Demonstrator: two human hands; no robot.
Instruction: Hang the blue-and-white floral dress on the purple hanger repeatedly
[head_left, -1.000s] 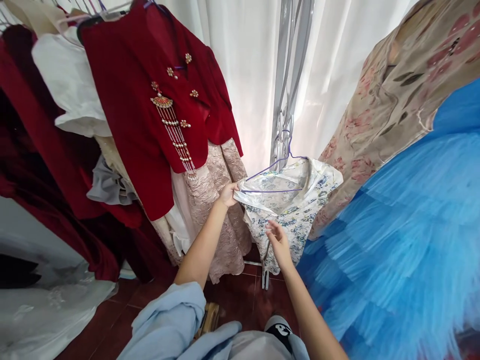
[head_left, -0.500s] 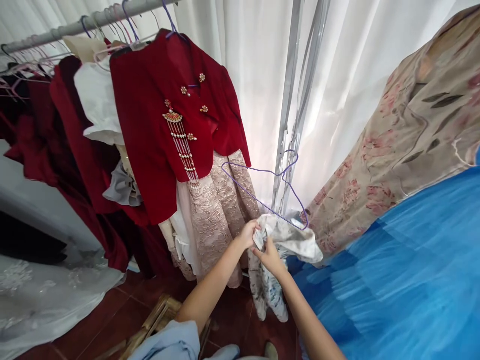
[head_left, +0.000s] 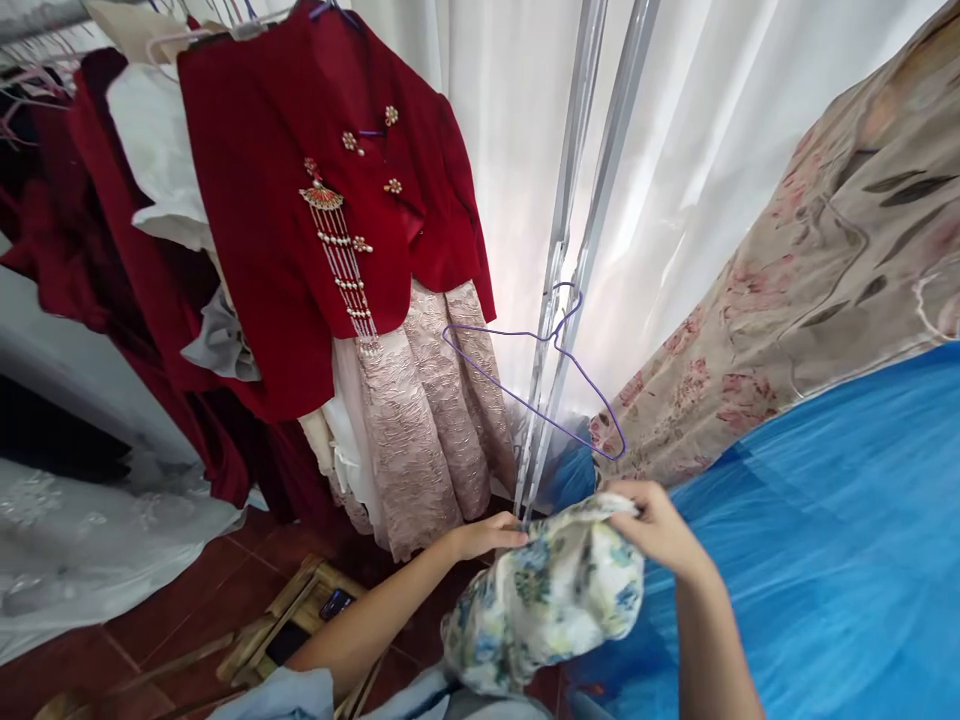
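Observation:
A white garment with a blue, green and yellow floral print (head_left: 555, 590) is stretched between my hands, low in front of me. My left hand (head_left: 487, 538) grips its edge at the left, fingers closed on the cloth. At the opposite end, my right hand (head_left: 656, 525) pinches the garment's right upper edge. Just above the cloth, a bare purple wire hanger (head_left: 556, 337) hangs by its hook at the metal stand (head_left: 574, 215); neither hand touches it.
At left, a rail carries a dark red jacket (head_left: 262, 190) with beaded ornaments over a pale pink brocade skirt (head_left: 416, 440), and several other garments. To the right are a beige floral dress (head_left: 780, 300) and blue tulle (head_left: 825, 530). A wooden stool (head_left: 300, 600) bears a phone (head_left: 335, 603).
The garment has come down and nearer to me, clear of the hanger in view. My hands have spread apart, the right one moving to the garment's right end. The view has shifted slightly.

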